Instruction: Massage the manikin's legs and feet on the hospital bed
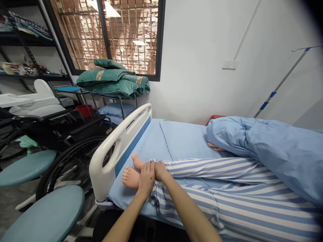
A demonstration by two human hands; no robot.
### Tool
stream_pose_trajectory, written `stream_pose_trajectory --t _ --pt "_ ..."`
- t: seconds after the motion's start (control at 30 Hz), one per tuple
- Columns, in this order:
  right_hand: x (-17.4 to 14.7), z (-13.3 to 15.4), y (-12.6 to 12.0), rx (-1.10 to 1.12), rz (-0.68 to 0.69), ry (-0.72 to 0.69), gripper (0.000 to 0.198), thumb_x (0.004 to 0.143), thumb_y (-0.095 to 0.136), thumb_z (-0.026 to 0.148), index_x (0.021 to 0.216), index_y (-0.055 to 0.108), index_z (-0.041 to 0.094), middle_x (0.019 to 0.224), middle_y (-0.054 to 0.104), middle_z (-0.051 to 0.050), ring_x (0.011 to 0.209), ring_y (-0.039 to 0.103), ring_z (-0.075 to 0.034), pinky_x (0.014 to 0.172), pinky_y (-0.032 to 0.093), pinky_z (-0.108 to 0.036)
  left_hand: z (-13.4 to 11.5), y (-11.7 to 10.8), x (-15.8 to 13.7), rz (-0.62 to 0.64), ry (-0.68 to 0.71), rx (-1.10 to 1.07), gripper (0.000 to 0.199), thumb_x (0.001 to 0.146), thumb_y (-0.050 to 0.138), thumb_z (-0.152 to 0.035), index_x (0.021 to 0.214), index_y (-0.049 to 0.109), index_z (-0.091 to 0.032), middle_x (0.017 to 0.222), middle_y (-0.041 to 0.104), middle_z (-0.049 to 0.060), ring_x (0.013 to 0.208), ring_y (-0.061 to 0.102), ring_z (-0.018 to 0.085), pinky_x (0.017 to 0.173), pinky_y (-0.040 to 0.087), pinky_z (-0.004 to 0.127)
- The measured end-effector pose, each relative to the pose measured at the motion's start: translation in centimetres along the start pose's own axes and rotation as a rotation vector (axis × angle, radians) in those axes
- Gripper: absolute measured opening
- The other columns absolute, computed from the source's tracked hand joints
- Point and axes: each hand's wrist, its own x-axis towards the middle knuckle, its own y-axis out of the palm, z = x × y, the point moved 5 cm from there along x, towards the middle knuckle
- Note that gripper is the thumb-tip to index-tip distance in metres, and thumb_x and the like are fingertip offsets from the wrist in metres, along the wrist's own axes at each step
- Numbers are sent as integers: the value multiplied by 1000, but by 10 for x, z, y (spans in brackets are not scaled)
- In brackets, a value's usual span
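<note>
A manikin-like figure lies on the bed in blue-and-white striped trousers, its bare feet side by side near the footboard. My left hand rests over the ankle of the far foot, its fingers curved down around it. Just to its right, my right hand grips the same lower leg at the trouser cuff, with its fingertips partly hidden. The hands are touching or nearly so. Below my wrists, the nearer trouser leg lies bunched at its cuff.
The white footboard stands left of the feet. A blue quilt covers the figure's upper part, with fingers showing at its edge. Left are a wheelchair and teal round-edged pads. Green bedding is stacked by the window.
</note>
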Motion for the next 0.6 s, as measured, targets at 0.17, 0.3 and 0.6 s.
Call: stream_pose_trajectory --t 0.17,0.3,0.6 --pt "5 -4 18 -63 -4 88 30 80 32 18 108 44 14 99 54 -15 95 50 -21 79 35 -39 -1 2 -2 4 29 -50 45 72 33 -8 116 38 -10 115 45 14 105 40 20 90 32 36" --pt "7 -4 14 -73 46 69 28 77 40 20 103 49 15 94 58 -13 92 52 -21 79 36 -38 0 3 -1 -20 50 -69 45 70 35 -9 115 39 -11 115 45 13 106 40 21 89 32 38" --pt "-5 -4 -73 -56 104 -53 56 52 62 44 99 46 19 89 60 -8 79 57 -23 64 45 -34 -10 -72 6 -219 120 -259 34 67 42 -14 101 45 -13 109 45 12 106 38 23 90 32 39"
